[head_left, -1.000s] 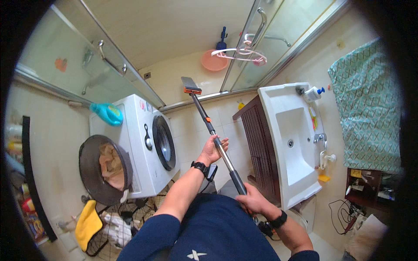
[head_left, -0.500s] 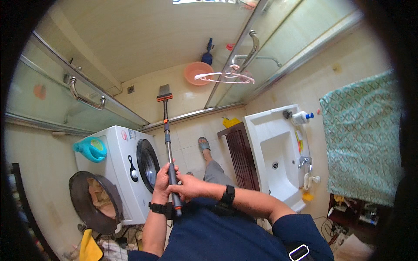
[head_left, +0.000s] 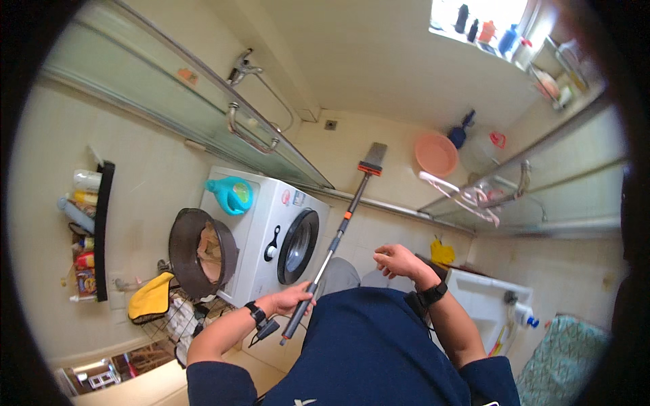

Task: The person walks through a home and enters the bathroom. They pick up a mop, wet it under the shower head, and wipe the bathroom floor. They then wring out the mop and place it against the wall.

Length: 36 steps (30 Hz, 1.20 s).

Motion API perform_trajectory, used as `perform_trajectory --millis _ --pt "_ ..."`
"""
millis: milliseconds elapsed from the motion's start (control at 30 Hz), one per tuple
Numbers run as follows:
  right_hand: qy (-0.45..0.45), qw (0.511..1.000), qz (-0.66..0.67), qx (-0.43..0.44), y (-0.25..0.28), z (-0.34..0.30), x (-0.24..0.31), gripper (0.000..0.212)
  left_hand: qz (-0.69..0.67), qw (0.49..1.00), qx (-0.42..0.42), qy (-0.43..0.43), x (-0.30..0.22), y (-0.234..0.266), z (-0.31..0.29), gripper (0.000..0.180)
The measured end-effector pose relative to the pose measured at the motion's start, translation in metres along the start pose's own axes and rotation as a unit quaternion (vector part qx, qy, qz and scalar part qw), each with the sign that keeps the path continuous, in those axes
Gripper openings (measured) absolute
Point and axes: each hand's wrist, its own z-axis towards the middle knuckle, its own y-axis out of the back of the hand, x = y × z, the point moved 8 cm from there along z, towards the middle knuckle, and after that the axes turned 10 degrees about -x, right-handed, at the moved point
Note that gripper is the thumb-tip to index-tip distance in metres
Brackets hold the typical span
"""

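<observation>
From the head view, the left hand [head_left: 292,298] is wrapped around the lower end of a long-handled squeegee mop [head_left: 336,233], fingers closed on the dark grip, a black watch at the wrist; the pole runs up and away from the body, past the round door of the white washing machine [head_left: 271,237], to its flat head [head_left: 372,159], which rests near or against the tiled floor beside the sliding glass shower screen [head_left: 203,115]; whether the blade actually touches the tiles cannot be told from here; the right hand [head_left: 398,260] is off the pole, loosely curled with nothing in it, hovering in front of the chest, well apart from the handle; a teal watering can [head_left: 230,194] sits on top of the machine and a dark round tub [head_left: 201,252] stands just beside it, with a yellow cloth [head_left: 150,304] near its base; a pink basin [head_left: 437,153] lies near the mop head, and a white washbasin [head_left: 484,304] is at the person's right; to work the pole well with one hand gripping so low, I judge the free hand should take the shaft higher up, near the orange collar, so the head can be pressed flat and drawn in straight strokes; the basin and the screen's rail look like the likeliest things to snag.
</observation>
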Motion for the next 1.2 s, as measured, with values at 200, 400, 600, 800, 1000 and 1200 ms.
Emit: perform_trajectory --millis 200,400,600,800,1000,1200 --pt "-0.016 1.000 0.019 0.011 0.019 0.041 0.018 0.046 -0.002 0.996 -0.015 0.090 0.022 0.012 0.026 0.053" --pt "-0.040 0.997 0.060 -0.001 0.015 0.086 0.063 0.044 -0.036 0.983 0.054 0.172 0.032 0.025 0.081 0.052" --pt "-0.022 0.996 0.072 -0.046 0.021 0.134 0.125 0.043 0.032 0.997 -0.011 0.063 0.019 0.070 0.131 0.044" --pt "0.025 0.994 0.064 -0.087 0.045 0.193 0.190 0.045 0.140 0.985 0.030 -0.095 -0.019 0.080 0.130 0.039" --pt "0.102 0.993 0.043 -0.043 0.071 0.302 0.294 0.058 0.103 0.992 0.027 0.069 -0.010 0.091 0.115 0.028" --pt "0.163 0.984 0.077 -0.007 0.068 0.452 0.408 0.066 0.112 0.968 -0.196 0.110 -0.004 0.114 0.094 0.031"
